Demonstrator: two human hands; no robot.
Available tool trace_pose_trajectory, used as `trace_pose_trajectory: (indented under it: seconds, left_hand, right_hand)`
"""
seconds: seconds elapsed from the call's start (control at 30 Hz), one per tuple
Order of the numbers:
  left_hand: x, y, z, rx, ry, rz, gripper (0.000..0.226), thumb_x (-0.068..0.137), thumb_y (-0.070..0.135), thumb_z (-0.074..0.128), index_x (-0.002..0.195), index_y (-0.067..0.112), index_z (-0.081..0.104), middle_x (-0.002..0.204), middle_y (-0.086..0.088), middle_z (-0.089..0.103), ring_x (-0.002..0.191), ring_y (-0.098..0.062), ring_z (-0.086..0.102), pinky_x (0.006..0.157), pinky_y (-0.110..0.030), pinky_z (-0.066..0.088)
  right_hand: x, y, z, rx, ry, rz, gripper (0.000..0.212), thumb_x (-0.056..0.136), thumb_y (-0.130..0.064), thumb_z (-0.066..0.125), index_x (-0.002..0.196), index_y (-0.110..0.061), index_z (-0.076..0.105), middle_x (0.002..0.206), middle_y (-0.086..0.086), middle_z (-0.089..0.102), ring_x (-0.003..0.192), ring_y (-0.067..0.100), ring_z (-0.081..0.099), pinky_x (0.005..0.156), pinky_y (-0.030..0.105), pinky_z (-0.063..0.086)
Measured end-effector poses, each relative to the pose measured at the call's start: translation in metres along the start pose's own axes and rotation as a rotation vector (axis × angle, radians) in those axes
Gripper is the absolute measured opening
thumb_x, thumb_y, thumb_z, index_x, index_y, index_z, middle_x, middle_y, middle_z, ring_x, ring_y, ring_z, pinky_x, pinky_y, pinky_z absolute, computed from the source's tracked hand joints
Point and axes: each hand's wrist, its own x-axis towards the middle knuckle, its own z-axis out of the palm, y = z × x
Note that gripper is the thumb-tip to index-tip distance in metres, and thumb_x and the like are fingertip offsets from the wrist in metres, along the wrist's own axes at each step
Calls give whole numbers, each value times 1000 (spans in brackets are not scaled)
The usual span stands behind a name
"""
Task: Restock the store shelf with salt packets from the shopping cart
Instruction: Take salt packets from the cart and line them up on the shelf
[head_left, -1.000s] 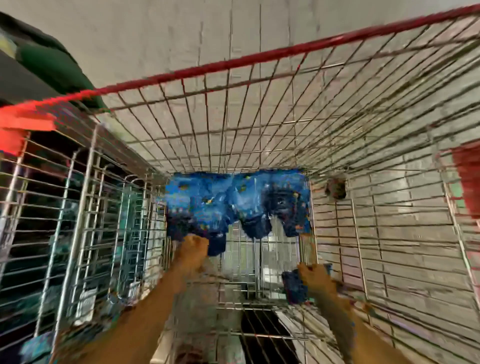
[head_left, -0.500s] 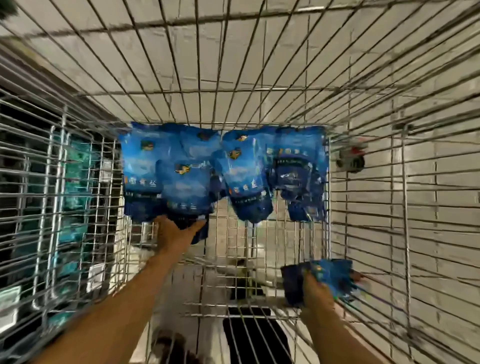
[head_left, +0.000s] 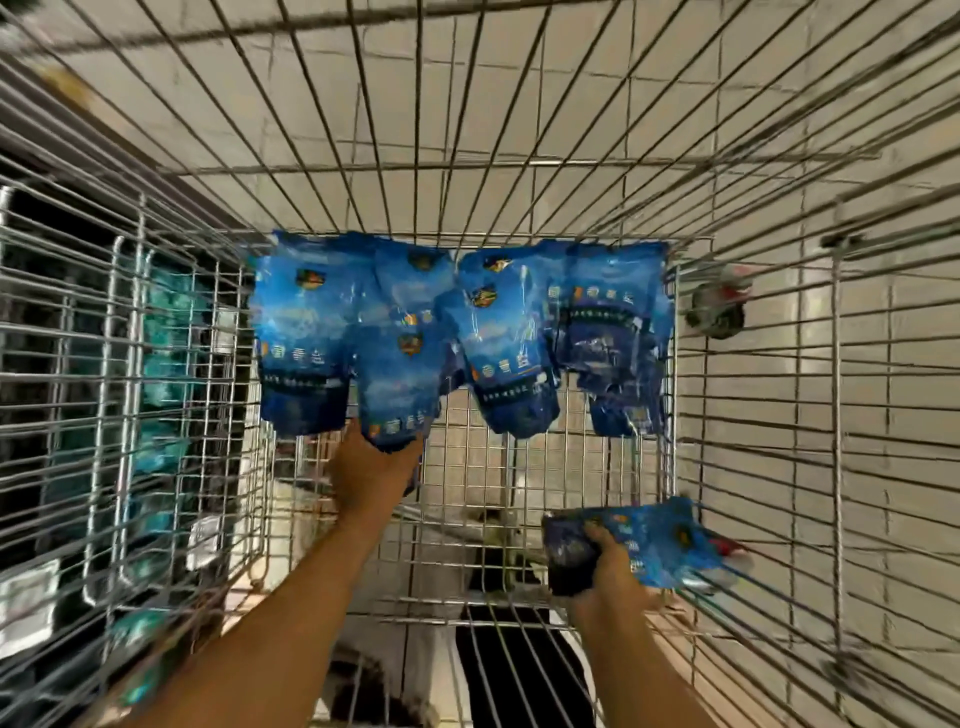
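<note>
Tiled floor showed through the cart (head_left: 753, 364). Pickup step: your left hand (head_left: 371, 467) gripped a packet (head_left: 397, 395) in the 12 o'clock pile; right hand (head_left: 613, 566) clutched another (head_left: 649, 540) at 4. Next: lift clear, carry to shelf.

Blue salt packets (head_left: 457, 332) overlapping along the wire shopping cart's (head_left: 779, 364) far end, perhaps five.

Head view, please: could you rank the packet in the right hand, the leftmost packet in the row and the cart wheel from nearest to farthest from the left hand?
1. Leftmost packet, just up-left of the left hand.
2. Packet in the right hand, across the cart.
3. Cart wheel, outside the right wall.
</note>
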Motion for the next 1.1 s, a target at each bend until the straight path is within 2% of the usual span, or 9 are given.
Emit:
trace_pose_trajectory:
  seconds: [0.17, 0.4, 0.47, 0.53, 0.6, 0.73, 0.87, 1.0, 1.1]
  left_hand:
    - [-15, 13, -17, -51, -204, -29, 62, 67, 17, 89, 114, 24, 50, 97, 6, 58, 87, -19, 57, 75, -26, 47]
    - [-49, 62, -88, -192, -254, -92, 41, 68, 14, 89, 97, 18, 60, 82, 7, 65, 62, 3, 57, 44, -10, 45]
    - [-67, 84, -123, -210, -240, -65, 36, 70, 28, 87, 97, 19, 64, 90, 1, 69, 66, -2, 63, 56, -11, 50]
    - [-82, 103, -158, -228, -229, -38, 57, 73, 39, 84, 119, 13, 62, 114, -9, 67, 96, -23, 65, 84, -28, 51]
    - [-104, 124, -198, -302, -214, -17, 64, 73, 42, 82, 124, 12, 57, 118, -7, 64, 105, -24, 60, 95, -35, 47]
    - [-158, 156, -275, -447, -163, 114, 46, 73, 37, 83, 109, 20, 60, 94, 12, 67, 86, -11, 65, 75, -26, 52]
    - [-217, 179, -349, -530, -110, 257, 45, 76, 32, 83, 114, 17, 66, 99, -2, 75, 93, -21, 71, 84, -38, 58]
    - [-272, 189, -418, -643, -7, 421, 18, 77, 26, 79, 93, 28, 70, 79, 24, 74, 69, 7, 69, 54, -7, 49]
    - [-316, 190, -479, -721, 54, 483, 39, 65, 42, 81, 100, 27, 73, 96, 3, 77, 85, -15, 75, 67, -28, 60]
  right_hand:
    - [-45, 6, -2, -95, -11, -108, 63, 83, -6, 74, 140, -2, 47, 136, 20, 58, 120, 43, 58, 100, 60, 47]
    - [-149, -25, 10, -363, -321, -303, 63, 66, -42, 85, 121, -19, 66, 113, 15, 73, 105, 40, 68, 97, 62, 49]
    - [-187, -38, 16, -419, -387, -350, 58, 59, -43, 88, 110, -24, 68, 98, 10, 77, 91, 34, 74, 82, 53, 59]
    - [-223, -49, 19, -489, -443, -434, 56, 52, -47, 89, 100, -31, 65, 87, -2, 79, 79, 20, 76, 67, 36, 62]
    - [-264, -57, 17, -527, -503, -516, 55, 51, -53, 91, 97, -32, 72, 97, -8, 78, 89, 14, 75, 78, 34, 59]
    - [-346, -66, 8, -610, -634, -696, 53, 61, -58, 86, 108, -36, 75, 111, -10, 75, 97, 3, 71, 73, 18, 56]
    - [-422, -62, 3, -675, -683, -860, 103, 48, -74, 82, 130, -16, 58, 121, 5, 69, 109, 22, 66, 98, 45, 52]
    - [-498, -49, 6, -697, -789, -986, 61, 70, -49, 82, 119, -17, 64, 114, 4, 72, 108, 25, 66, 102, 50, 49]
    - [-562, -32, 9, -671, -926, -1065, 54, 70, -45, 82, 117, -23, 67, 107, -4, 75, 103, 18, 69, 95, 43, 53]
